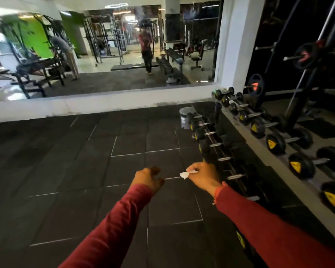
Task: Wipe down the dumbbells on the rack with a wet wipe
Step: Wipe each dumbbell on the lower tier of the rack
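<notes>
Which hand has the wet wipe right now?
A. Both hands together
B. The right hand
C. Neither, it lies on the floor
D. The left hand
B. The right hand pinches the crumpled white wet wipe beside the lower row of the dumbbell rack, while the left hand is curled and holds nothing.
</notes>
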`<state>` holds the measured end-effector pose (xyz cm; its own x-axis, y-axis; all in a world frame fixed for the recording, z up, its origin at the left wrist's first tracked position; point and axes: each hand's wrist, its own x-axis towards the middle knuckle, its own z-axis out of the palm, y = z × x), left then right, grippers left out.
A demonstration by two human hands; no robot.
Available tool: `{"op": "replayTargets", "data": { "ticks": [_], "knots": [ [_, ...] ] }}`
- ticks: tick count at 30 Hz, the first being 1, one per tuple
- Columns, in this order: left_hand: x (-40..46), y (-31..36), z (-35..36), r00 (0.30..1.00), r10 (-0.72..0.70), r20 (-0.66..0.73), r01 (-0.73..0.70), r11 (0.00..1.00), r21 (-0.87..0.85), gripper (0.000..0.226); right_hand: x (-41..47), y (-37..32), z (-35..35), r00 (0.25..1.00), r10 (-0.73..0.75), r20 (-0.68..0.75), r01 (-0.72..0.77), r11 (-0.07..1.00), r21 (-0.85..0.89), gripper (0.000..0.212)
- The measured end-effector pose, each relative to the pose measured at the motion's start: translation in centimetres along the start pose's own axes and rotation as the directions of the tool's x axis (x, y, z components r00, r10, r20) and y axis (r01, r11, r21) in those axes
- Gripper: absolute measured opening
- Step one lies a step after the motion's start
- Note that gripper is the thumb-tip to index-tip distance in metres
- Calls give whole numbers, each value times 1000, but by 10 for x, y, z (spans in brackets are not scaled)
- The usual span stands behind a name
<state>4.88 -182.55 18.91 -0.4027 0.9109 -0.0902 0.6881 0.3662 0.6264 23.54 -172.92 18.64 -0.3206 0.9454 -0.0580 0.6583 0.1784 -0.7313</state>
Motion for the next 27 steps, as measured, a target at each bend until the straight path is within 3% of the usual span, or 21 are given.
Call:
{"op": "replayTargets", "data": {
  "ticks": [12, 22, 27],
  "knots": [
    [329, -1, -30, 993, -116, 32, 117, 993, -4, 44, 329, -28, 31, 996, 23, 86, -22, 1000, -14, 20],
    [624, -13, -30, 997, -46, 68, 48, 998, -26, 44, 610, -47, 67, 996, 78, 43, -79, 997, 8, 16],
    [784, -7, -31, 985, 9, 174, -9, 1000, -3, 43, 742, -56, 76, 986, 163, 16, -163, 986, 30, 19]
  ]
}}
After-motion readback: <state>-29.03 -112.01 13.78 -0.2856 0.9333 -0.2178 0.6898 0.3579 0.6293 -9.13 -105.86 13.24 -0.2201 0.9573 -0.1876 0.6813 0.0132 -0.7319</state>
